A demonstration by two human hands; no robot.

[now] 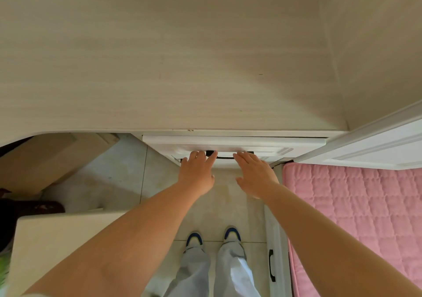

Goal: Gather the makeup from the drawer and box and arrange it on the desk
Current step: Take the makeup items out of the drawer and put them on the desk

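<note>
Makeup isn't visible anywhere yet; I judge it's inside the drawer [233,145] under the table [159,64] edge, or in the box, which I can't pick out for sure. A brown cardboard carton [52,159] sits under the table at left, maybe that one, can't tell.

I have both hands at the white drawer front. My left hand [197,173] has straight fingers [201,156] laid against the front, just left of the dark handle [228,154]. My right hand [255,174] is the same, fingers flat and extended, tips touching the front over the handle's right end. Neither hand is gripping anything, no curl round the handle.

The drawer looks shut or nearly shut, with only a thin dark line under the table lip. Palms flat on either side of the handle suit an even push or a feel for the edge; to open it I'd need to hook fingers on the handle. Task is at the start, with nothing on the table.

Pink quilted bed [354,216] at right, tiled floor [127,175] and my shoes [213,237] below.
</note>
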